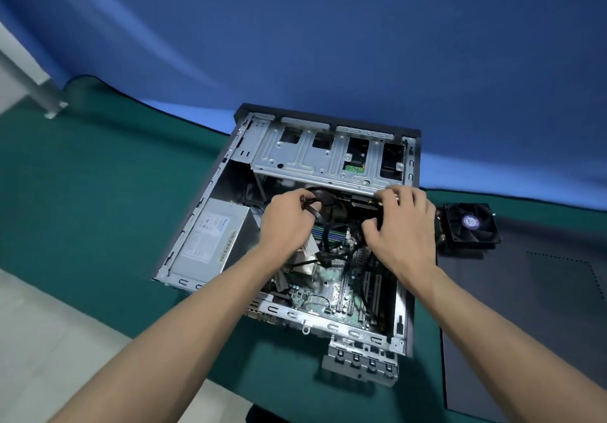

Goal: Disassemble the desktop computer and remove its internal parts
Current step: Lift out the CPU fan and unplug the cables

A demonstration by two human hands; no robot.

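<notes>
One open computer case [210, 199] lies on the green bench [82, 192], both hands inside it: the left hand [289, 222] pinches a black cable [315, 207], the right hand [402, 225] curls its fingers [372, 227] around cables, with one loose fan [471, 225] beside.

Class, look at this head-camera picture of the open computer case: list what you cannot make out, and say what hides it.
1. What the right hand grips: its own fingers cover the part, under the drive cage.
2. The connector end of the cable in the left hand's grip: hidden by the fingers.
3. The power supply label text: too small.
4. The motherboard centre: covered by both forearms and cables.
5. The side panel: cut off by the right edge.
</notes>
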